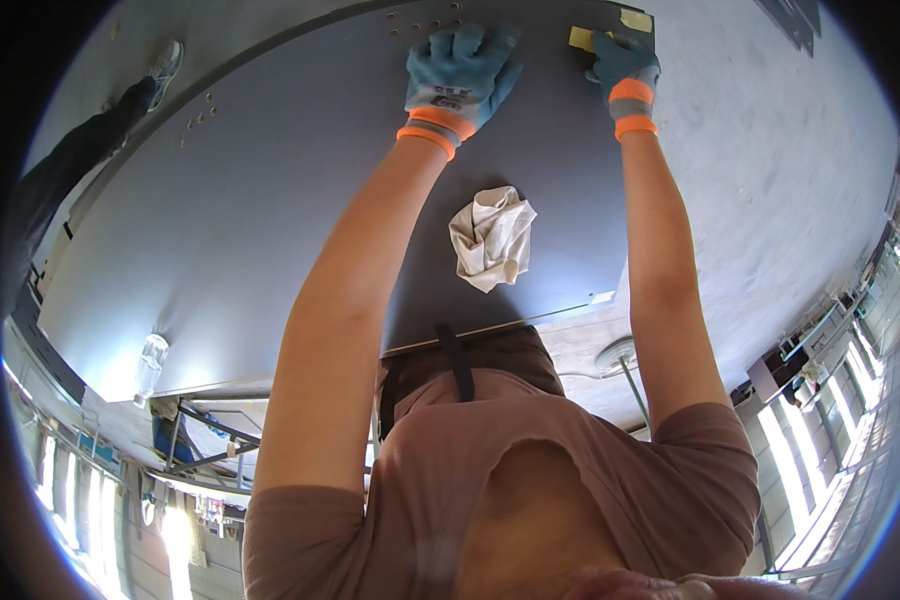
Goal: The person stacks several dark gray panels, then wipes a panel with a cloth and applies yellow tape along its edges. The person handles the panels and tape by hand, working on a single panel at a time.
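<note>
A large dark grey panel (285, 202) lies flat before me. My left hand (461, 75), in a blue-coated work glove with an orange cuff, rests palm down near its far edge, fingers spread, just below several small round holes (436, 24). At the far right corner my right hand (628, 64), gloved alike, has a fingertip at a yellow piece of tape or paper (582, 37). Whether it grips that piece is unclear. A second, paler yellow piece (636, 20) sits on the corner beyond. Between my forearms lies a crumpled off-white cloth (493, 238).
A clear plastic bottle (150, 367) is at the panel's near left edge. More holes (199, 120) show at the far left. Another person's leg and shoe (165, 71) are beyond the left side. A metal frame (214, 442) and a round stand base (615, 354) are on the near side.
</note>
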Tool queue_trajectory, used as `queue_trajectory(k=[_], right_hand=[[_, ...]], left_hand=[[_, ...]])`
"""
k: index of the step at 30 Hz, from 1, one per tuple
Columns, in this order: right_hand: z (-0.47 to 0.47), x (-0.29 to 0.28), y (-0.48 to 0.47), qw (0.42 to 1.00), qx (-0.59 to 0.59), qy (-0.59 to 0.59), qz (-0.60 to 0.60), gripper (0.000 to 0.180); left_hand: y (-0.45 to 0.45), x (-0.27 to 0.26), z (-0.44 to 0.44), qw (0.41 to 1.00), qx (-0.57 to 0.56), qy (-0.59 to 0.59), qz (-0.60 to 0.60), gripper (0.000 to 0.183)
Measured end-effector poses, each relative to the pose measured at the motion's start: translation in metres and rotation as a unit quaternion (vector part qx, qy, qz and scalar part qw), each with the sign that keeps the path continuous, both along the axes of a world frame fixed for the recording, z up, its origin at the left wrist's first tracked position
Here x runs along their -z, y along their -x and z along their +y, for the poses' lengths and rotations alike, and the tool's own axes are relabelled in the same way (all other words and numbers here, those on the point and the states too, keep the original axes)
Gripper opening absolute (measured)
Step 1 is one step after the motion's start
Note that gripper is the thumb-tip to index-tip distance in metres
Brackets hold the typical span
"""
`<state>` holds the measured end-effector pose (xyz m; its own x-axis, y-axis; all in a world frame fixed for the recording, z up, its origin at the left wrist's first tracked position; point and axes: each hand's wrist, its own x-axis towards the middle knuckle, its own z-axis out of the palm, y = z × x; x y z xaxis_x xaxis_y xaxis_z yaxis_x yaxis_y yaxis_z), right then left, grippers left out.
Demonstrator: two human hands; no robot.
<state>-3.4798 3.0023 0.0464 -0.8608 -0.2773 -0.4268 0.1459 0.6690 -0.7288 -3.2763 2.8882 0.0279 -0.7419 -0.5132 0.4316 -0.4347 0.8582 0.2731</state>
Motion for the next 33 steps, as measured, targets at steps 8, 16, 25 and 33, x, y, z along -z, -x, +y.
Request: queue_trajectory(k=[8, 16, 25, 33], right_hand=[[0.0, 0.004, 0.001, 0.995, -0.064, -0.053, 0.045, 0.034], [0.008, 0.026, -0.016, 0.909, -0.15, -0.146, 0.36, 0.02], [0.0, -0.006, -0.044, 0.885, -0.249, -0.052, 0.391, 0.02], [0.002, 0.018, -0.041, 0.868, -0.278, -0.192, 0.365, 0.021]], left_hand=[[0.07, -0.01, 0.01, 0.983, 0.143, -0.111, -0.023, 0.028], [0.083, 0.002, 0.003, 0.981, 0.149, -0.1, -0.068, 0.02], [0.082, 0.011, -0.014, 0.975, 0.175, -0.112, -0.084, 0.016], [0.095, 0.008, -0.032, 0.955, 0.218, -0.198, -0.02, 0.013]])
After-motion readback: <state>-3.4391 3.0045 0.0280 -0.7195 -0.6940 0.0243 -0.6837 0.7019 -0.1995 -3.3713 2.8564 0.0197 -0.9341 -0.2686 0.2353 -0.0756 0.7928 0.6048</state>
